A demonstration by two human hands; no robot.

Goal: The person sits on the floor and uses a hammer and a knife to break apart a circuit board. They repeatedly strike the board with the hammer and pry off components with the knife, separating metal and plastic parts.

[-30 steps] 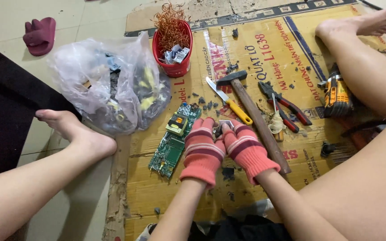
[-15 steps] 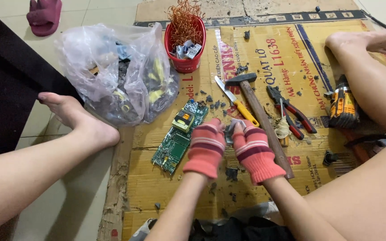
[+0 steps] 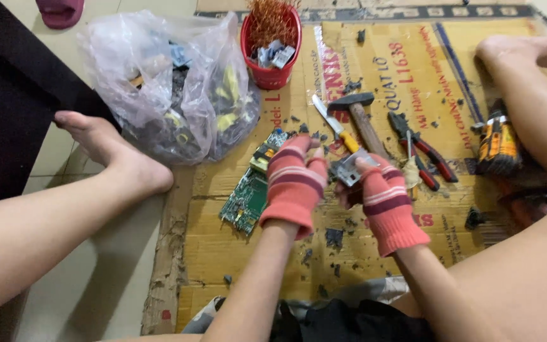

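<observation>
Both striped-gloved hands, left hand (image 3: 295, 185) and right hand (image 3: 384, 201), pinch a small grey metal part (image 3: 348, 170) between them; its sharp edges could cut exposed fingertips if it slips.

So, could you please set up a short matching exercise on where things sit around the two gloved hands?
Things:
1. red cup
2. green circuit board
3. hammer
4. small metal part

Places:
A. held between left hand and right hand
B. flat on the cardboard, left of the hands
C. beside the plastic bag, holding copper wire
D. beyond the hands, beside the pliers

Pairs: 1-C, 2-B, 3-D, 4-A
</observation>
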